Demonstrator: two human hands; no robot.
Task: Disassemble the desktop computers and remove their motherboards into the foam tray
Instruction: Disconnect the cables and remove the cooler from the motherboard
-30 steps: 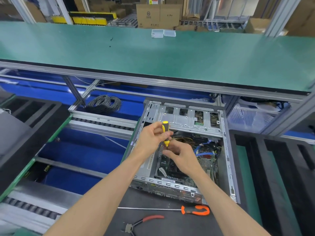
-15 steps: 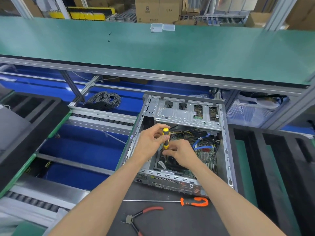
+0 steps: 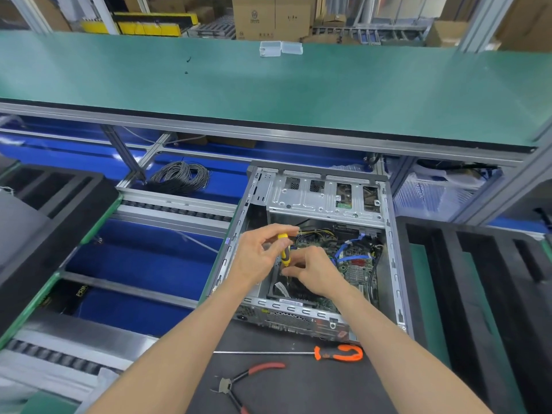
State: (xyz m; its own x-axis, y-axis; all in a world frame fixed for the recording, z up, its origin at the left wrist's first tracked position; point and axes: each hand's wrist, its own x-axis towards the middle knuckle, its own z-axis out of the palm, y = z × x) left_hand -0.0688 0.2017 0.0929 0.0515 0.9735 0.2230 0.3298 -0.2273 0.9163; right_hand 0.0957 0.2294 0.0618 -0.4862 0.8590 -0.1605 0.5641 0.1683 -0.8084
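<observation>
Inside the open desktop case [image 3: 316, 252] lies the motherboard [image 3: 354, 268], screwed down; left hand [image 3: 257, 255] pinches a yellow screwdriver [image 3: 284, 249]; right hand [image 3: 316, 271] pinches its tip; board looks stiff, light, fragile; lift by edges.

Yellow-and-black screwdriver [image 3: 283, 248] over a green motherboard [image 3: 354, 268] with blue cables [image 3: 349, 255], inside a silver-grey case [image 3: 324, 194]. Near: orange-handled screwdriver [image 3: 339, 353], red-handled pliers [image 3: 248, 380]. Green shelf [image 3: 298, 91] far; black foam tray [image 3: 478, 294] right.
</observation>
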